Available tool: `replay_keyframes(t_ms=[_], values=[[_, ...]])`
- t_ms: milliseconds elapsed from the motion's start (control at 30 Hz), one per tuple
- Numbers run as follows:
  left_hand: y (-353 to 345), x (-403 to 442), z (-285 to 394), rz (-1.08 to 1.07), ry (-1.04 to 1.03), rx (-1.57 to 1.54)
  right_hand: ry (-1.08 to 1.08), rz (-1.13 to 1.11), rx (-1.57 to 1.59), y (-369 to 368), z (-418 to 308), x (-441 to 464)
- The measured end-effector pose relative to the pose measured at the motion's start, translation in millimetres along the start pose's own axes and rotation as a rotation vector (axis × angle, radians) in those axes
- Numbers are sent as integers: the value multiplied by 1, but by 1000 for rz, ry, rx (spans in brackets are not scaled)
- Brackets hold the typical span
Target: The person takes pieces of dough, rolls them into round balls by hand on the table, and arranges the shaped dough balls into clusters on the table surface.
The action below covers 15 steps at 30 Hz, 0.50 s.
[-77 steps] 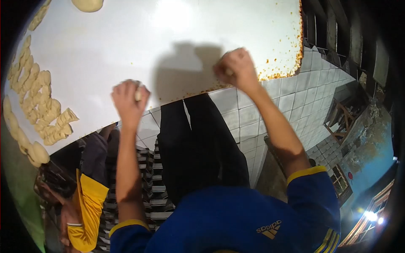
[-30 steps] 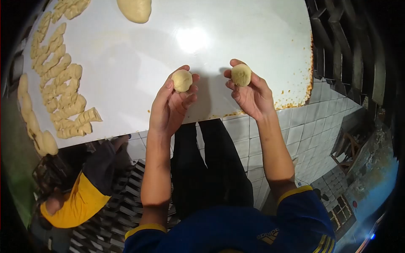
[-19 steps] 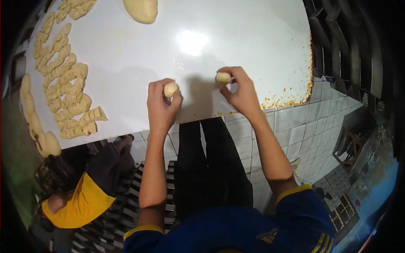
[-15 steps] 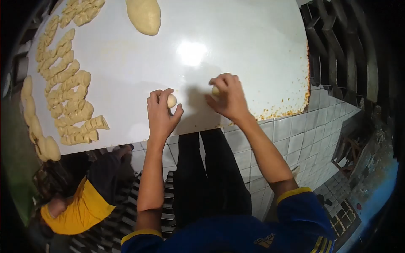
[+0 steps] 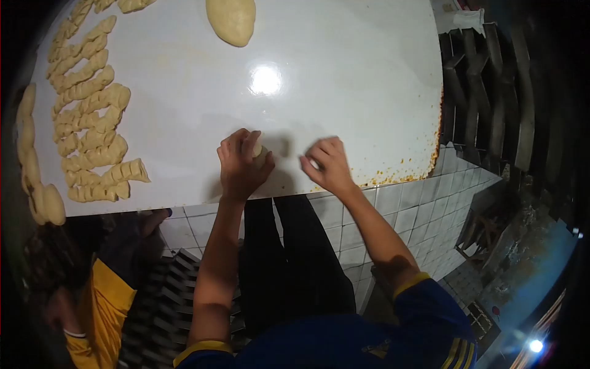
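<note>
My left hand (image 5: 241,165) is curled around a small pale dough ball (image 5: 257,149) near the front edge of the white tabletop (image 5: 184,123). Its fingers partly cover the ball. To the right, my right hand (image 5: 330,165) is closed over a second dough ball (image 5: 314,164), of which only a sliver shows between thumb and fingers. A large smooth lump of dough (image 5: 232,21) lies at the far side of the table. On the left, several twisted dough strips (image 5: 92,132) are laid out in a column.
Smooth dough rolls (image 5: 38,172) lie along the table's left edge. Rust marks the right corner (image 5: 424,166). A person in a yellow shirt (image 5: 107,313) is at lower left. Dark zigzag metal racks (image 5: 485,92) stand at right, beside white tiles (image 5: 405,200).
My view has shifted, so the strips sit further left and the large dough lump further right. Both hands have curled more closely over their dough balls, the right one lower and tighter.
</note>
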<state>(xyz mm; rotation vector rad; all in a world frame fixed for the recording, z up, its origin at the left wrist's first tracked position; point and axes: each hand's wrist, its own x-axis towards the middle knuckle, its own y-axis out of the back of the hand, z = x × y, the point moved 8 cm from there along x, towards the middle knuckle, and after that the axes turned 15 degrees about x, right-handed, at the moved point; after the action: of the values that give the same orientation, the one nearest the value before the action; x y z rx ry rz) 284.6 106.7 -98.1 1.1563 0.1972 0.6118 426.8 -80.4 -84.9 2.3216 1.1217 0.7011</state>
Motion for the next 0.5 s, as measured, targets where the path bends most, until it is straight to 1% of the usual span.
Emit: replay_keyframes(t_ms=[33,67,100,167,200,233,300,333,367,433,467,500], values=[[-2,-2,0,-2,-12,-5,51,2,41,15,6,-13],[-4,-2,0,-3,-25,-8,5,-11,3,30,29,-15],[-4,0,0,0,-23,-9,-78,-33,-115,43,39,0],[-6,-2,1,-16,-15,25,-39,155,-178,38,39,44],[-6,-3,2,-16,-11,25,-76,188,-137,25,27,60],[-4,-3,3,-11,-13,16,-104,125,-80,7,16,61],[0,2,2,-7,-39,5,-103,98,21,-5,-3,29],[3,1,2,3,-48,-15,-25,89,52,0,-4,7],[4,2,3,13,-57,-38,-34,100,42,21,7,-1],[2,4,5,12,-65,-35,-116,28,-56,47,41,-5],[2,2,4,6,-59,-23,-97,76,-225,57,46,13],[2,0,6,-6,-65,-27,-72,210,-217,59,42,31]])
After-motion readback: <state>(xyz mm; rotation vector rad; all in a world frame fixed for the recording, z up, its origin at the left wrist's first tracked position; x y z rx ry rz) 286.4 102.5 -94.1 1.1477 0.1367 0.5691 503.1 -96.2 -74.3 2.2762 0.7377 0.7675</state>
